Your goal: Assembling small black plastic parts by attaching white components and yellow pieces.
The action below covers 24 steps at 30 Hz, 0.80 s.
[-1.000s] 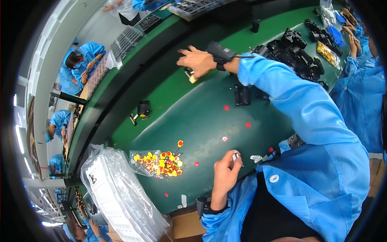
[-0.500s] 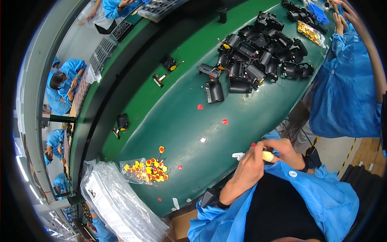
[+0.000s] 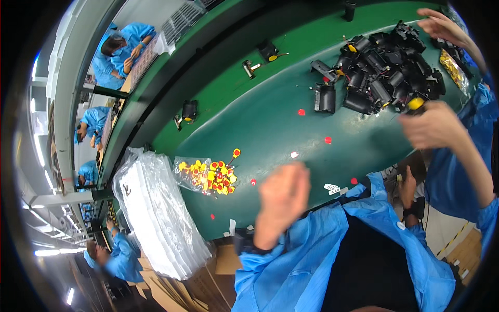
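Note:
My left hand [image 3: 283,200] is over the near part of the green table, smeared by motion, so its fingers cannot be made out. Left of it lies a heap of yellow-and-red round pieces [image 3: 221,179], partly in a clear plastic bag [image 3: 189,171]. My right hand [image 3: 408,190] is lowered past the table's near edge, beside my body. Its fingers point up and look apart, with a pale yellow cover seemingly on the thumb tip. White labels [image 3: 331,188] and a red round sticker [image 3: 354,181] lie on the edge between my hands.
A pile of black plastic housings [image 3: 384,73] covers the far right. A co-worker's hand [image 3: 434,127] reaches in near it, by a yellow round piece [image 3: 416,103]. White trays in clear plastic [image 3: 156,218] stand at left. Three small assemblies, one a black housing [image 3: 189,110], lie along the far strip.
My hands have come apart: the left moved left over the table, the right down beside my body. The view has turned right. A co-worker's hand has come in by the black pile.

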Motion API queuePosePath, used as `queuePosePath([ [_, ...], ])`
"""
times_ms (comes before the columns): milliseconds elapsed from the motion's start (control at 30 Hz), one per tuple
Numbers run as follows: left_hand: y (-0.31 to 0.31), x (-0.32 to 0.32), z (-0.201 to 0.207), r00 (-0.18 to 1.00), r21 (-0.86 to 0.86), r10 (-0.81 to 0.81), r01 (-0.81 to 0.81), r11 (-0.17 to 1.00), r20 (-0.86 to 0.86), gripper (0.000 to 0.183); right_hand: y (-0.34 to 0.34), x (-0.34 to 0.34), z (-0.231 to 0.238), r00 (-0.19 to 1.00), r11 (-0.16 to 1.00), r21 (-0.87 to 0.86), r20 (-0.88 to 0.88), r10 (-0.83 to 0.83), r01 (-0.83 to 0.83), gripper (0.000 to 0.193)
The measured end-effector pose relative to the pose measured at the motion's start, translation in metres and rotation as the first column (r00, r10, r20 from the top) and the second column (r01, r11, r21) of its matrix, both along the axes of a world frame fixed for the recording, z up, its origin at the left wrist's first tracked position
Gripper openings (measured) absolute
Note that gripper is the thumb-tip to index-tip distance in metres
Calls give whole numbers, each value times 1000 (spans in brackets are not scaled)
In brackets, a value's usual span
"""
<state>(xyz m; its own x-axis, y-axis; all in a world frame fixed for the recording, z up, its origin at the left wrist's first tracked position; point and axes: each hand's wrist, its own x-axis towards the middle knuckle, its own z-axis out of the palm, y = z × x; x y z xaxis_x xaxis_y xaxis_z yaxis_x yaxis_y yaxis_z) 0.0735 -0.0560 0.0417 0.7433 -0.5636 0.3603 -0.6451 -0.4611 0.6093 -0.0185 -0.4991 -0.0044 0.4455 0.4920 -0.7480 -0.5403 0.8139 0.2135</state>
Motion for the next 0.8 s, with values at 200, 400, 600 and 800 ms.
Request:
queuePosePath([
  [200,92,109,-20,936,571,174,-327,753,306,21,193,-48,14,423,-155,-844,92,901,514,25],
  [400,95,143,-38,994,764,4,-89,639,112,23,213,-67,-5,108,53,-811,143,984,583,30],
  [600,13,55,7,782,-254,-93,-85,963,-616,3,241,-17,20,334,-251,-411,143,932,877,42],
  [800,-27,-26,-15,623,-531,-253,-311,788,-740,14,255,19,18,295,-286,-234,5,956,929,31],
])
